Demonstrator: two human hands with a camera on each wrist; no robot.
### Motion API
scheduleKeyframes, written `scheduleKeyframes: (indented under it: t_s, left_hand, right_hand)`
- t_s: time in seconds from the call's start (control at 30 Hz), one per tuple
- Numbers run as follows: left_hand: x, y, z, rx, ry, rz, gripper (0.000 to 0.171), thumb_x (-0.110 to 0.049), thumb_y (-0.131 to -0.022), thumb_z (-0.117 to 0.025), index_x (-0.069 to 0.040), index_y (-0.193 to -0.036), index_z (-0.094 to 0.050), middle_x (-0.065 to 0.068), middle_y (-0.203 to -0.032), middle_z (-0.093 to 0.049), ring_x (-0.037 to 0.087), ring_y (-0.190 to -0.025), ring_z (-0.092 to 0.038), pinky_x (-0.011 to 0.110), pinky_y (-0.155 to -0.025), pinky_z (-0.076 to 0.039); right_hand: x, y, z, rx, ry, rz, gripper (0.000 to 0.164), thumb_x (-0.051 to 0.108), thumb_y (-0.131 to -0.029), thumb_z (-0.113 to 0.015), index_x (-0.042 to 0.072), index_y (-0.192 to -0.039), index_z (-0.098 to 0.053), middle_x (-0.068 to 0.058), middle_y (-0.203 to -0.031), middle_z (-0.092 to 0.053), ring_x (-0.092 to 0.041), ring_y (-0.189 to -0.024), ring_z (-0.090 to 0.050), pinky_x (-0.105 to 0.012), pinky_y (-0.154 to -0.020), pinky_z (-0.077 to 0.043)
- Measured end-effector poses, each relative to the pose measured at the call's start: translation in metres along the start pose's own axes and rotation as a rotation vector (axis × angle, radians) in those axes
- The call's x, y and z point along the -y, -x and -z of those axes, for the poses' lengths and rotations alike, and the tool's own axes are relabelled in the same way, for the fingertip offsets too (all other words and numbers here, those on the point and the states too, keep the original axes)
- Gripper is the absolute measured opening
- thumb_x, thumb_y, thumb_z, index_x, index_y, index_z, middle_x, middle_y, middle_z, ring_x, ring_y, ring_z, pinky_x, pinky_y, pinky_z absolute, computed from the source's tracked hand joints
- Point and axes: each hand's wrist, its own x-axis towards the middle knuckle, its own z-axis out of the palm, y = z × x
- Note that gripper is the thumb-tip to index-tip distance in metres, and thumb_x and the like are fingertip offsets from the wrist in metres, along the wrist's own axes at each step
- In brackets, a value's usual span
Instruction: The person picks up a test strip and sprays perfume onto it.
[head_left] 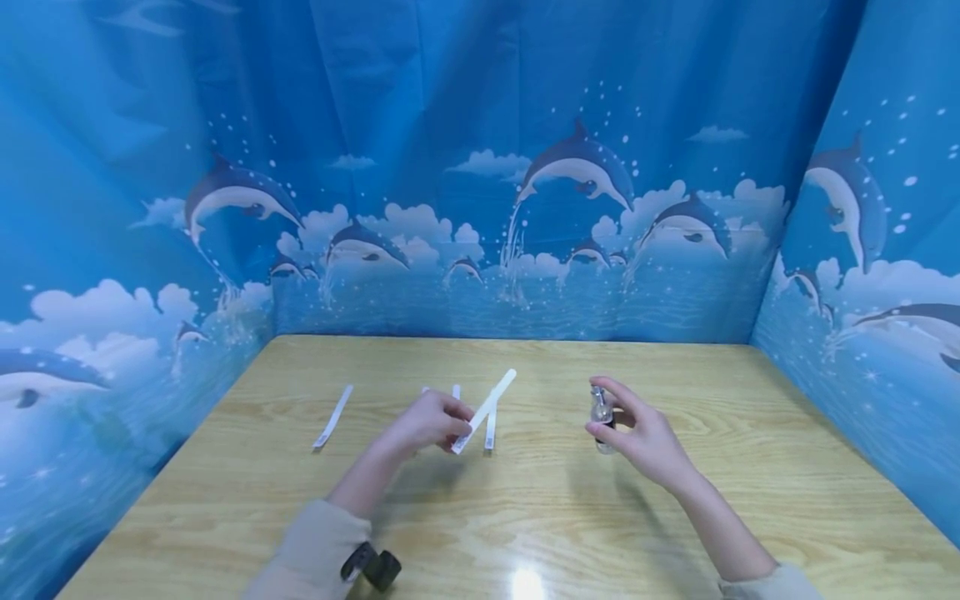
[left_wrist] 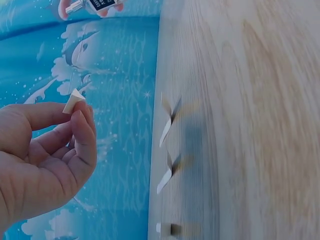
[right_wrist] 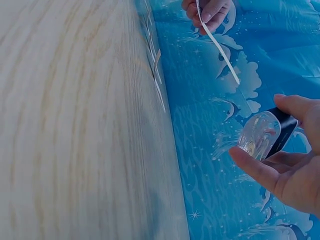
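Observation:
In the head view my left hand [head_left: 431,421] pinches the lower, printed end of a white paper strip [head_left: 501,386] between thumb and fingers. The strip is raised off the table and slants up to the right. The pinched end of the strip [left_wrist: 73,101] also shows in the left wrist view. My right hand [head_left: 652,437] holds a small perfume spray bottle [head_left: 602,408] upright above the table, index finger at its top and thumb at its side. The bottle [right_wrist: 265,135] has clear glass and a black label. A gap separates bottle and strip.
More strips lie on the wooden table [head_left: 540,508]: one at the left [head_left: 333,419], one behind the held strip [head_left: 491,432], others partly hidden by my left hand. A blue dolphin-print curtain [head_left: 450,167] encloses the table's back and sides.

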Motion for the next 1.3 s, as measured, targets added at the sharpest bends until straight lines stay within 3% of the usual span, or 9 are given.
scheduleKeyframes:
  t_s: [0.53,0.9,1.3]
  left_hand:
    - [-0.013,-0.003,-0.022,0.058,-0.029,-0.001,0.017,0.007,-0.078,-0.06,0.009,-0.094,-0.065,0.01,-0.07,-0.063,0.013,-0.056,-0.058,0.031,-0.055,-0.055]
    - [-0.018,-0.007,-0.036,0.099,-0.051,-0.024,0.015,0.005,-0.079,-0.061,0.008,-0.093,-0.066,0.008,-0.069,-0.062,0.013,-0.056,-0.058,0.033,-0.056,-0.056]
    - [-0.023,-0.004,-0.042,0.107,-0.039,-0.022,0.016,0.006,-0.078,-0.062,0.007,-0.094,-0.065,0.009,-0.071,-0.062,0.014,-0.057,-0.058,0.033,-0.057,-0.056]
  right_hand:
    - [-0.001,-0.003,0.0,-0.012,0.061,0.048,0.059,0.013,-0.084,-0.068,0.014,-0.137,-0.042,-0.012,-0.099,-0.058,-0.034,-0.097,-0.06,-0.024,-0.071,-0.054]
    - [-0.002,-0.003,-0.003,0.003,0.042,0.042,0.058,0.011,-0.083,-0.07,0.013,-0.135,-0.045,-0.012,-0.097,-0.057,-0.037,-0.096,-0.06,-0.025,-0.066,-0.055]
    - [-0.004,0.0,-0.006,0.005,0.069,0.035,0.057,0.013,-0.081,-0.072,0.01,-0.133,-0.047,-0.011,-0.096,-0.057,-0.035,-0.095,-0.061,-0.026,-0.068,-0.054]
